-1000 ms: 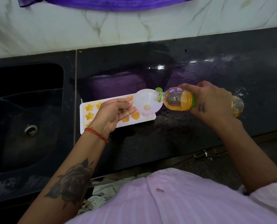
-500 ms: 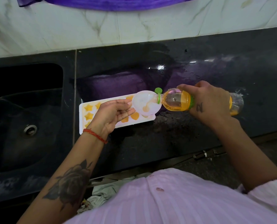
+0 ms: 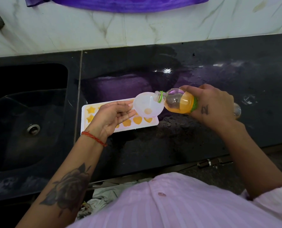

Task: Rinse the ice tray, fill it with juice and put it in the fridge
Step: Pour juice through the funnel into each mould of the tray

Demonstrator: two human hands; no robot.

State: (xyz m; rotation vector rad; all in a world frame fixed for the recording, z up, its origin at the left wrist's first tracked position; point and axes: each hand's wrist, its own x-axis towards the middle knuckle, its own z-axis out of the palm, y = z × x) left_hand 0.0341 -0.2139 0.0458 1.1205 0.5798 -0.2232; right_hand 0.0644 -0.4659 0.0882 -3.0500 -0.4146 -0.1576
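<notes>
Head view: I read this outward from the fingers, as lines.

Left hand fingers (image 3: 128,111): nearly straight, tips pinching the rim of the funnel (image 3: 147,105); the left hand (image 3: 111,116) holds it over the right end of the ice tray (image 3: 137,127).

Right hand fingers (image 3: 188,88): curled round the juice bottle (image 3: 182,102); the right hand (image 3: 214,104) grips it firmly, nearly level, mouth resting on the funnel's rim.

Change: half a second ago the bottle's neck was full of juice and running into the funnel; now the juice sits back in the body, the neck is clear, and only a small orange pool lies at the funnel's throat. I judge the pour has just been paused.

Meaning for the task: I take this cavity as nearly done; filling looks close to its end, with the fridge step not yet begun.

Ice tray position: flat on the dark worktop (image 3: 202,137), just right of the sink (image 3: 30,112), partly hidden by the left hand.

Count: one tray, one funnel, one bottle, two hands. Filled cavities I can see: two stars at the left end, and about three shapes along the near row at the right. The rest are covered, so I cannot give a total.
</notes>
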